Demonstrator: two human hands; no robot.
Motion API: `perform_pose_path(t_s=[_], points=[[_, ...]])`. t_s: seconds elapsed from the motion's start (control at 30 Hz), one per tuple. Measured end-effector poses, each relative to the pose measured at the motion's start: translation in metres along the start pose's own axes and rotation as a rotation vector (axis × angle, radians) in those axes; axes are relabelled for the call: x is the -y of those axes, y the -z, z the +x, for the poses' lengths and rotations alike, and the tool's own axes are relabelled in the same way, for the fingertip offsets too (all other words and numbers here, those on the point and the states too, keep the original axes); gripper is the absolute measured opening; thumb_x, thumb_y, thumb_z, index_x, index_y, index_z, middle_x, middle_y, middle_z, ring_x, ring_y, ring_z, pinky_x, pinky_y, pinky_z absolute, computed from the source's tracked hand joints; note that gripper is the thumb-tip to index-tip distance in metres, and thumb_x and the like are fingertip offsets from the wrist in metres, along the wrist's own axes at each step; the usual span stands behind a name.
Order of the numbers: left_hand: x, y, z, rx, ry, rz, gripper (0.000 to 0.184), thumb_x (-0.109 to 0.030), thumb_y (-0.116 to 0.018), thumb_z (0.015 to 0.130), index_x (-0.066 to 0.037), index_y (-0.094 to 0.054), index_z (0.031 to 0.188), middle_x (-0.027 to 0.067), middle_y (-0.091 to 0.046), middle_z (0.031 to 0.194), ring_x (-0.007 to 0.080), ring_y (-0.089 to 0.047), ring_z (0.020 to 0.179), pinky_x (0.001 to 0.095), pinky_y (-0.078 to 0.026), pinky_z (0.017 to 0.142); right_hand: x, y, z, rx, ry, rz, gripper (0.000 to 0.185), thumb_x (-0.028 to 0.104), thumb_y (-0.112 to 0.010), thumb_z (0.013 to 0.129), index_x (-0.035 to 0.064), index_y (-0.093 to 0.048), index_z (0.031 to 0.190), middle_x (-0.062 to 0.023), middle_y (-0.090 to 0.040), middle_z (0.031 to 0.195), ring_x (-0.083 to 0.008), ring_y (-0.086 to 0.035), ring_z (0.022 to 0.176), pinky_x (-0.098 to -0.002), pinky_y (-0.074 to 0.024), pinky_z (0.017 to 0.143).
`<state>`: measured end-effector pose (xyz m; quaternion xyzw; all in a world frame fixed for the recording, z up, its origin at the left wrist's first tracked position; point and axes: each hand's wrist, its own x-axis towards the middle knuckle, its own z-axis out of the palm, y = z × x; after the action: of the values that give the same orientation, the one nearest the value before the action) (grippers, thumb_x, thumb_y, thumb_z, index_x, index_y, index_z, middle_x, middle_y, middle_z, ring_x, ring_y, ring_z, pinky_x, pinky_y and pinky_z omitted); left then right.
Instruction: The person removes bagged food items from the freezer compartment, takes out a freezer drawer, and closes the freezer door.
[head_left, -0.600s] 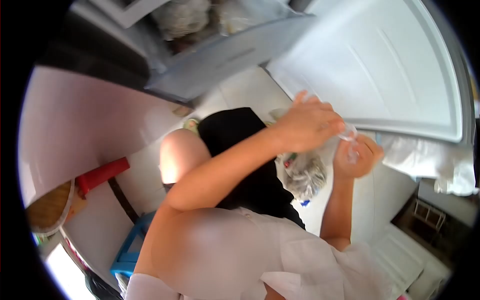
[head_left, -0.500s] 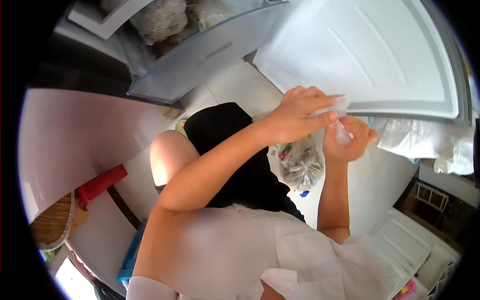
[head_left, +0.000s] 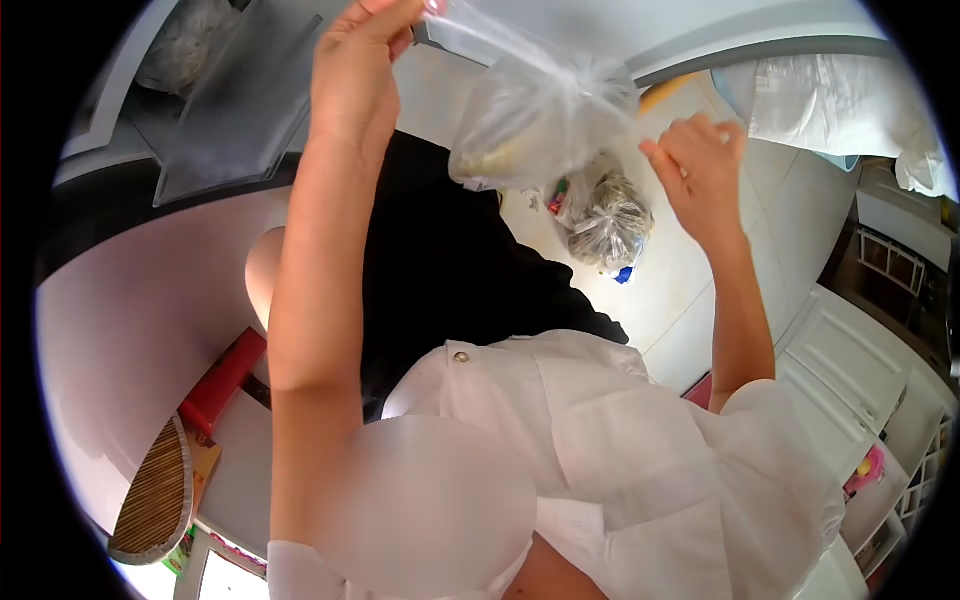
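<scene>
A clear, knotted plastic bag with something pale yellow inside hangs in front of my dark-clothed lap. My left hand, raised at the top edge, is closed on the bag's stretched, twisted end. To the right of the bag, my right hand has its fingers curled and its thumb apart. Whether a thin end of the plastic runs into that hand, I cannot make out. On the floor just beyond the hanging bag lies another filled clear bag with dark contents.
Along the top is an open white fridge door. At upper left a translucent drawer is pulled out, with bagged items behind it. White bags stand at upper right. White cabinets line the right; a red box is at left.
The hands were close together on the plastic; they have moved apart, left hand up and leftward. The bag now shows stretched out between them. The view has shifted, too.
</scene>
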<state>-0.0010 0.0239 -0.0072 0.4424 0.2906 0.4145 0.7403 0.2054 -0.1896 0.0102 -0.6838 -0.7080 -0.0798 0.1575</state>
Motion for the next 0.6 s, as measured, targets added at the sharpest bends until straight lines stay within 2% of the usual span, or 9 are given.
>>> perform_pose_path(t_s=[0.03, 0.07, 0.17, 0.27, 0.37, 0.47, 0.53, 0.6], points=[[0.007, 0.000, -0.002, -0.065, 0.017, 0.057, 0.010, -0.004, -0.055, 0.084, -0.002, -0.064, 0.085, 0.0034, -0.066, 0.081, 0.0087, -0.057, 0.075, 0.0197, -0.041, 0.072, -0.007, -0.006, -0.009, 0.119, -0.076, 0.099, 0.028, 0.021, -0.067, 0.079, 0.0112, -0.048, 0.062, 0.0004, -0.044, 0.063, -0.0179, -0.044, 0.067, -0.0382, -0.0293, 0.078], [0.014, 0.001, -0.004, -0.131, 0.039, 0.122, 0.010, -0.003, -0.055, 0.084, -0.003, -0.064, 0.085, 0.0029, -0.066, 0.081, 0.0078, -0.056, 0.073, 0.0191, -0.040, 0.069, -0.009, -0.004, -0.018, 0.129, -0.140, 0.131, 0.029, 0.018, -0.064, 0.082, 0.0078, -0.047, 0.062, -0.0016, -0.043, 0.061, -0.0192, -0.042, 0.065, -0.0348, -0.0304, 0.075], [0.023, -0.001, -0.002, -0.123, 0.068, 0.198, 0.010, -0.004, -0.054, 0.084, -0.005, -0.064, 0.082, 0.0020, -0.066, 0.081, 0.0060, -0.054, 0.072, 0.0186, -0.038, 0.066, -0.008, -0.005, -0.029, 0.216, -0.231, 0.265, 0.028, 0.019, -0.065, 0.082, 0.0060, -0.050, 0.063, -0.0018, -0.045, 0.062, -0.0204, -0.045, 0.067, -0.0333, -0.0324, 0.071], [0.029, -0.004, -0.003, -0.033, 0.067, 0.157, 0.009, -0.005, -0.056, 0.086, -0.002, -0.064, 0.091, 0.0039, -0.066, 0.084, 0.0096, -0.057, 0.076, 0.0221, -0.042, 0.071, -0.001, -0.014, -0.035, 0.130, -0.337, 0.497, 0.022, 0.014, -0.065, 0.081, 0.0033, -0.053, 0.066, -0.0035, -0.055, 0.076, -0.0205, -0.050, 0.071, -0.0334, -0.0376, 0.072], [0.040, -0.018, -0.005, 0.279, -0.101, 0.217, 0.004, -0.001, -0.061, 0.084, -0.003, -0.064, 0.086, 0.0042, -0.067, 0.083, 0.0097, -0.062, 0.075, 0.0258, -0.049, 0.069, 0.007, -0.025, -0.036, 0.023, -0.324, 0.686, 0.014, 0.009, -0.066, 0.079, 0.0021, -0.058, 0.070, -0.0072, -0.060, 0.098, -0.0205, -0.054, 0.082, -0.0333, -0.0425, 0.076], [0.042, -0.054, -0.035, 0.424, 0.041, 0.213, 0.005, 0.000, -0.061, 0.083, -0.003, -0.064, 0.086, 0.0017, -0.065, 0.080, 0.0094, -0.061, 0.075, 0.0246, -0.048, 0.069, 0.019, -0.040, -0.032, 0.019, -0.318, 0.786, 0.007, 0.005, -0.066, 0.077, 0.0010, -0.061, 0.075, -0.0099, -0.058, 0.113, -0.0210, -0.055, 0.093, -0.0309, -0.0440, 0.081], [0.050, -0.058, -0.040, 0.495, 0.033, 0.281, 0.004, -0.001, -0.061, 0.083, -0.002, -0.063, 0.086, 0.0007, -0.064, 0.078, 0.0090, -0.060, 0.075, 0.0247, -0.048, 0.070, 0.028, -0.054, -0.035, 0.043, -0.526, 1.067, 0.008, 0.005, -0.067, 0.077, 0.0003, -0.062, 0.080, -0.0105, -0.058, 0.113, -0.0231, -0.056, 0.094, -0.0317, -0.0453, 0.078], [0.054, -0.059, -0.046, 0.565, 0.062, 0.319, 0.004, -0.003, -0.062, 0.083, -0.003, -0.063, 0.086, 0.0014, -0.063, 0.078, 0.0095, -0.060, 0.075, 0.0252, -0.048, 0.071, 0.033, -0.068, -0.034, 0.026, -0.576, 1.104, 0.010, 0.004, -0.066, 0.077, -0.0004, -0.062, 0.085, -0.0103, -0.059, 0.111, -0.0237, -0.057, 0.090, -0.0325, -0.0466, 0.076]])
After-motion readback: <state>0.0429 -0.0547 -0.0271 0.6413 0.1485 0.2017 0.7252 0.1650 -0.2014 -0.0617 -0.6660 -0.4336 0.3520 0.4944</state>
